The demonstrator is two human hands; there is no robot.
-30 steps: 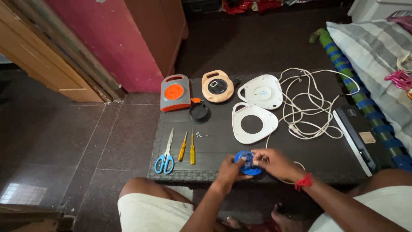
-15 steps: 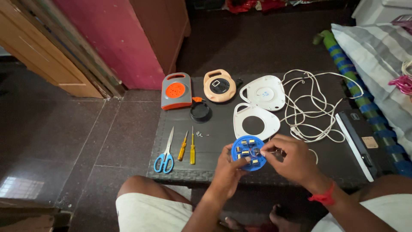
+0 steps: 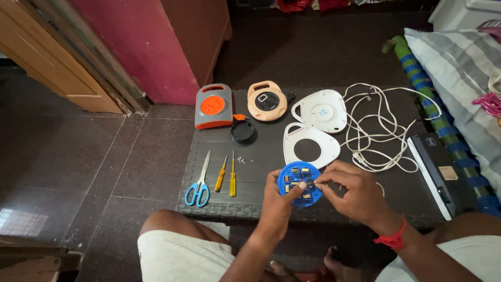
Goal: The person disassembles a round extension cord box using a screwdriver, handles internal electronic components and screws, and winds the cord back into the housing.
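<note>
My left hand (image 3: 275, 201) holds a round blue socket disc (image 3: 296, 180) with several brass contacts facing up, over the near edge of a dark low table (image 3: 261, 156). My right hand (image 3: 350, 189) pinches at a small part on the disc's centre with thumb and fingertips. Just beyond the disc lie a white casing half with a round hole (image 3: 310, 144) and a second white casing half (image 3: 319, 110), with a loose white cable (image 3: 378, 130) coiled to their right.
On the table lie blue-handled scissors (image 3: 198, 183), two yellow screwdrivers (image 3: 227, 172), small screws (image 3: 244, 160), a black round cap (image 3: 243, 131), a grey-orange reel box (image 3: 213, 106) and a peach reel box (image 3: 266, 100). A flat dark case (image 3: 433, 172) and a striped mattress (image 3: 459, 78) sit right.
The blue disc has been lifted and turned face-up toward me. My right hand moved from its edge onto its centre. The view has shifted slightly.
</note>
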